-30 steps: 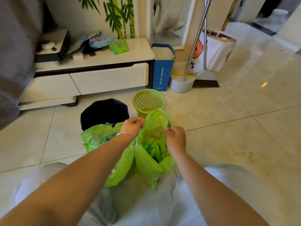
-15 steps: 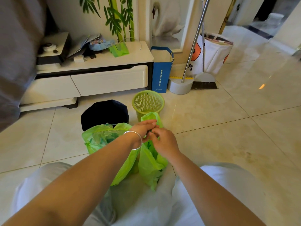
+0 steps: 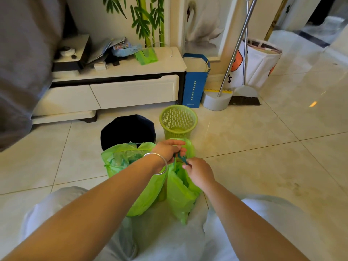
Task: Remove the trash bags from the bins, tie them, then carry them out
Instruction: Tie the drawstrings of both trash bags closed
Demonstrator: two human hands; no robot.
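Observation:
Two green trash bags stand on the floor between my knees. The right bag (image 3: 181,193) has its mouth gathered narrow. My left hand (image 3: 167,149), with a silver bangle on the wrist, pinches the bag's top and its dark green drawstring (image 3: 181,158). My right hand (image 3: 198,171) pinches the same drawstring just below and to the right. The left bag (image 3: 124,159) gapes open, untied, with crumpled trash inside. Behind them stand a dark bin (image 3: 128,129) and a green mesh bin (image 3: 178,120), both without bags.
A white TV cabinet (image 3: 113,91) runs along the wall behind the bins. A blue paper bag (image 3: 194,85), a dustpan and broom (image 3: 244,95) and a white tote (image 3: 258,63) stand to the right. Open tiled floor (image 3: 282,157) lies to the right.
The right bag's wide open mouth has been drawn together. My hands came close at its top, and my right hand now pulls the drawstring down and to the right.

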